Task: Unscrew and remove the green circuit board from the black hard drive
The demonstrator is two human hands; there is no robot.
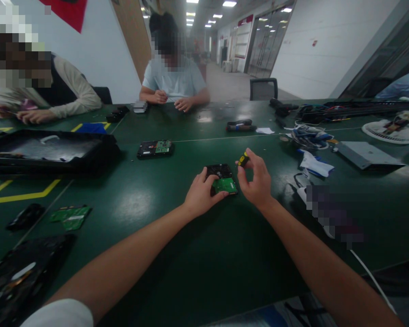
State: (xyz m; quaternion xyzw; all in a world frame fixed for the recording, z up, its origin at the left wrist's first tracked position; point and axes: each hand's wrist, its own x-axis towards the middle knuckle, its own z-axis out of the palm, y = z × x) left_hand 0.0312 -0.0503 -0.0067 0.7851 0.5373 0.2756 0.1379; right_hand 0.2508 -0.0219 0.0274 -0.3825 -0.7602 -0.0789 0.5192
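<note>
A hard drive (225, 183) with a green circuit board lies on the dark green table in front of me. My left hand (204, 192) rests on its left and near edges, fingers and thumb closed round it. To the right of the drive, my right hand (255, 177) is raised slightly above the table. Its thumb and fingertips pinch a small yellow and black tool handle (243, 159). The tool's tip is too small to make out.
On the table (129, 190), a second hard drive (155, 149) lies ahead left, near a large black casing (51, 150). A loose green board (71, 217) is at left. Cables (310, 136) and a metal box (368, 154) lie right. Two people sit across and at left.
</note>
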